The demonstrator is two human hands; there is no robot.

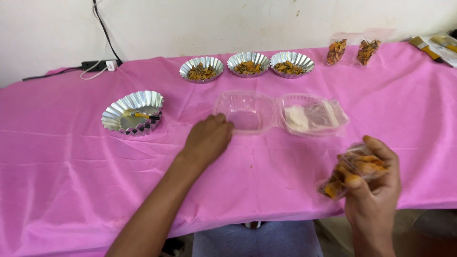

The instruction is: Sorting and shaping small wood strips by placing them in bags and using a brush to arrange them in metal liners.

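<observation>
Here the right hand (373, 183) pinches a small bag (350, 173) (orange pieces inside); left hand (208, 138) fingers curled at the clear container (245, 114).

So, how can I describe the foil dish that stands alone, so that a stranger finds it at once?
Start at the pink cloth covering the table and look to its left part, left of the clear clamshell box. The lone dish stands there, nearer than the row of three dishes by the wall. Those hold orange-brown pieces; this one holds only a small tool with yellow and black parts.
</observation>
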